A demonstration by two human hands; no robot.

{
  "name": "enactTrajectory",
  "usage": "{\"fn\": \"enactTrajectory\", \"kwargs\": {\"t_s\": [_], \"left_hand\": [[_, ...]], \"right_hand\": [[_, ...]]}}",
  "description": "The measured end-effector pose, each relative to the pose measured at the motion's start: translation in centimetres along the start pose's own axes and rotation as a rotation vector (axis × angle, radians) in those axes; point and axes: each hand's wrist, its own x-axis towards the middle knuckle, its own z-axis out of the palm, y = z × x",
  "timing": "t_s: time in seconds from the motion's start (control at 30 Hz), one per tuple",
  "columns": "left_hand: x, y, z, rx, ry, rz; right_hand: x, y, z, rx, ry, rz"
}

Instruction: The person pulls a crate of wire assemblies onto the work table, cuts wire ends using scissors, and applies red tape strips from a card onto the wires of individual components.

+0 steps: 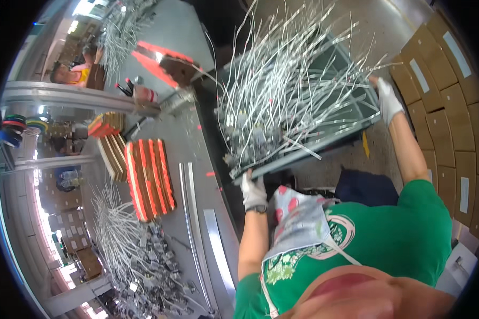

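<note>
Holding a grey-green tray (314, 146) just beside the right edge of the table (197, 154), with a mass of silvery strands (298, 80) heaped in it. Already loaded and taken hold of by its rim; not yet released, so probably partway through the handling. Impossible to tell whether borne by the hands alone or propped from beneath.

Hooked at the tray's near left corner by the left hand (254, 192), fingers bent closed on the rim, tips partly out of sight. Clasped at the right edge, close to the near corner, by the right hand (389, 101), fingers curled in against the rim, too blurred to judge how tightly. Both in soft white gloves.

Stiff and plastic-looking in the tray, with ribbed walls; flat, shiny and ribbon-like in the strands, splaying past the far and right edges, with blocky grey ends clumped toward the left.

Outside the tray, toward the table's near end, another heap (141, 250) of similar strands and dark blocks. Between it and the table's right edge, a smooth, flat metal strip (218, 247). Farther up, a wavy-edged stack (149, 181), orange-red and brown. Beyond the tray's right edge, plain cardboard boxes (442, 101), square-cornered and piled high.
</note>
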Motion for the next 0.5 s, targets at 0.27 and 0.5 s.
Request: {"fn": "enactTrajectory", "kwargs": {"t_s": [0.27,0.5], "left_hand": [[2.5,-0.8,3.3,-0.234,0.016,-0.136],[3.2,-0.6,2.4,-0.244,0.023,-0.171]], "right_hand": [[2.6,1.0,1.3,-0.252,-0.089,0.017],[4.2,-1.0,2.4,-0.703,-0.094,-0.061]]}}
